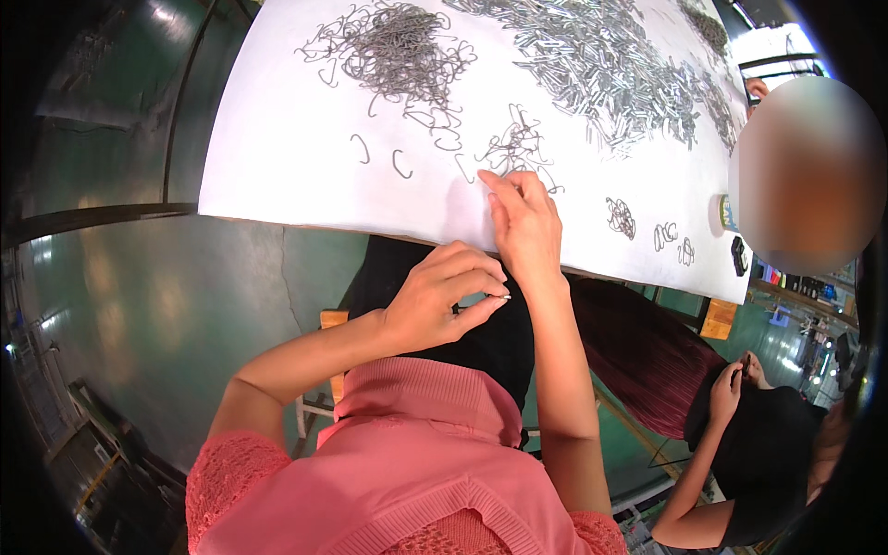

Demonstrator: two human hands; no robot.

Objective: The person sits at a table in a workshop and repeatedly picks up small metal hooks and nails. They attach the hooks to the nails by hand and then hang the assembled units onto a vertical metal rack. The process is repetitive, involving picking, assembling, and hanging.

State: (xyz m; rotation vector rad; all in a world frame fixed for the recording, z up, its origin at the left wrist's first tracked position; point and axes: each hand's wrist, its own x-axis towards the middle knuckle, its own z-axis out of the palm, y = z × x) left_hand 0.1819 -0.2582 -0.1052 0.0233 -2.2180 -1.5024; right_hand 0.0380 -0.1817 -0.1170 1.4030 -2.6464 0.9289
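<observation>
Over my lap, just off the table's near edge, my left hand (449,291) pinches a small silvery piece (505,296) between thumb and index finger; only its tip shows. My right hand (527,222) reaches over the table edge, index finger stretched out and thumb apart. Its fingertips lie beside a small pile of bent wire hooks (514,143), close to a single hook (464,169). Whether it touches one I cannot tell. Two loose wire hooks (400,165) lie to the left, below a large tangled heap of wire hooks (393,51).
A white-covered table (277,176) holds a broad heap of short silvery metal pieces (601,65). Small clusters of bent wire (621,218) lie at right, near a round container (721,214) and a black object (738,255). A co-worker in black (768,444) sits at right.
</observation>
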